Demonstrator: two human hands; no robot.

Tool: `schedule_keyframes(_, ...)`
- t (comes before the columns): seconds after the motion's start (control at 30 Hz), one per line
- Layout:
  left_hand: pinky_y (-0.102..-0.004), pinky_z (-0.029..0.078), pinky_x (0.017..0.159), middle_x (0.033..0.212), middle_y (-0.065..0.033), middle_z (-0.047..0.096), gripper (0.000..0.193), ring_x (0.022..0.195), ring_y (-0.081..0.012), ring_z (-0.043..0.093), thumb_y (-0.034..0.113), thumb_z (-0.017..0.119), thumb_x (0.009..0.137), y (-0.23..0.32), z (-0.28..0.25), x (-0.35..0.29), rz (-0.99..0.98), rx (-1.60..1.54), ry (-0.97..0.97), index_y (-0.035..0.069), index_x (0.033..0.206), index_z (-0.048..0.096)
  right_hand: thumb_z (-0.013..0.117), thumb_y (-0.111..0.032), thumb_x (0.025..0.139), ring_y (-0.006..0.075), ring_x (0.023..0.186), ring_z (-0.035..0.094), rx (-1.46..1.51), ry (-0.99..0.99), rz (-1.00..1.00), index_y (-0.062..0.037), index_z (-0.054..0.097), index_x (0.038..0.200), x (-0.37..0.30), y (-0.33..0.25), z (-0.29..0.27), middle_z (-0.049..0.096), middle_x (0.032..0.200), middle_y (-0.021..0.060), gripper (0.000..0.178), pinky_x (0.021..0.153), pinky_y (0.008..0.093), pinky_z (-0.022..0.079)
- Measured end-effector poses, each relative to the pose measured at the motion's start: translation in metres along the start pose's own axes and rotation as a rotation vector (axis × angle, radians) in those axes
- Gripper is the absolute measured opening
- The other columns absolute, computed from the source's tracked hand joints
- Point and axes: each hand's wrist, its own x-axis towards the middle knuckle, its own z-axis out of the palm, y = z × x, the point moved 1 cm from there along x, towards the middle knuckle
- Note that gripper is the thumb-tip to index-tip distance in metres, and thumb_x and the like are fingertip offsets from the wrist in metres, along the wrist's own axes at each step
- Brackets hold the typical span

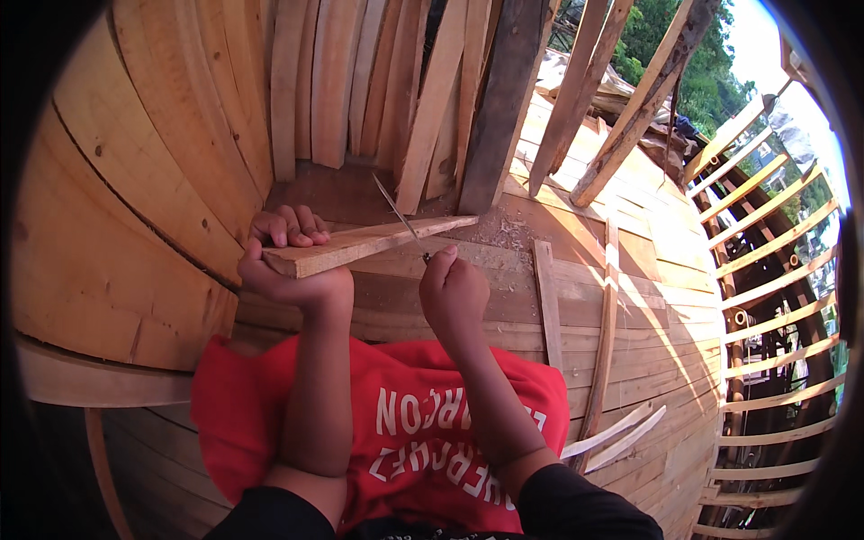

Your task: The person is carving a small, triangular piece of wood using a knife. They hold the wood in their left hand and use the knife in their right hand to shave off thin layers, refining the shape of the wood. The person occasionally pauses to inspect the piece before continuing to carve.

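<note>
A: What could go wrong from here?

B: The long, thin metal blade (396, 209) crosses the tapering, pale-brown wooden plank (360, 245), which slants in front of the person's body; a skid along the grain could carry the blade toward the left hand (286, 286); a slack grip or an awkward angle would be the likely cause.

A: How do the hands stand?

B: The left is curled round the plank's near end, fingers above and palm beneath, parted only by the wood; the right hand (454, 292) is a tight fist on the blade's mostly hidden handle; I cannot tell whether the plank's far tip is propped; unsupported, it could twist.

A: And the surface, the room?

B: The brown board floor (670, 355) carries pale wood shavings (508, 234) and loose strips (547, 301); a curved plank wall (162, 225) rises at left; upright boards (333, 90) stand ahead; a slatted wooden railing (774, 364) edges the sunlit right side, green trees (711, 81) beyond.
</note>
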Motion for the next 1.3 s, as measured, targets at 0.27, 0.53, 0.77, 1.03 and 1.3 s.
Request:
schedule_keyframes(0.27,-0.0241,0.031,0.045,0.053,0.0001,0.035,0.031,0.046,-0.0119,0.032,0.037,0.038,0.085,-0.006,0.0,-0.013,0.057,0.011,-0.148,0.012,0.066,0.035,0.036,-0.023,0.096,0.0446,0.052,0.057,0.064,-0.023,-0.018,0.0026,0.058,0.055,0.001,0.001,-0.001,0.054,0.054,0.0257,0.053,0.055,0.0534,0.046)
schedule_keyframes(0.53,-0.024,0.032,0.044,0.053,0.0002,0.035,0.03,0.045,-0.0118,0.031,0.036,0.037,0.085,-0.012,0.0,-0.011,0.054,0.011,-0.13,0.012,0.066,0.034,0.036,-0.023,0.095,0.0442,0.052,0.058,-0.004,0.066,0.003,0.0014,0.057,0.054,0.004,0.012,0.006,0.054,0.052,0.0241,0.052,0.055,0.0535,0.046)
schedule_keyframes(0.77,-0.0242,0.032,0.044,0.053,-0.0003,0.035,0.028,0.045,-0.0119,0.032,0.034,0.036,0.083,-0.009,-0.001,-0.01,0.059,0.059,-0.107,0.012,0.066,0.034,0.036,-0.024,0.096,0.0451,0.058,0.06,-0.047,0.005,-0.002,0.0014,0.062,0.059,0.0,0.009,0.006,0.058,0.059,0.0259,0.052,0.058,0.0546,0.047)
schedule_keyframes(1.03,-0.0247,0.033,0.046,0.053,-0.001,0.036,0.031,0.047,-0.0125,0.035,0.036,0.034,0.087,-0.013,0.002,-0.022,0.029,0.02,-0.225,0.012,0.068,0.035,0.034,-0.028,0.096,0.0481,0.064,0.06,-0.077,0.015,0.16,0.0025,0.063,0.062,0.022,0.047,-0.001,0.06,0.064,0.0276,0.054,0.063,0.0552,0.047)
schedule_keyframes(1.3,-0.025,0.033,0.049,0.052,-0.0008,0.036,0.025,0.048,-0.0125,0.033,0.031,0.037,0.084,-0.018,0.011,-0.026,-0.018,0.009,-0.226,0.014,0.065,0.035,0.032,-0.032,0.096,0.0498,0.079,0.062,-0.173,-0.034,0.319,0.0045,0.067,0.074,0.048,0.154,0.036,0.063,0.077,0.0303,0.055,0.077,0.0557,0.048)
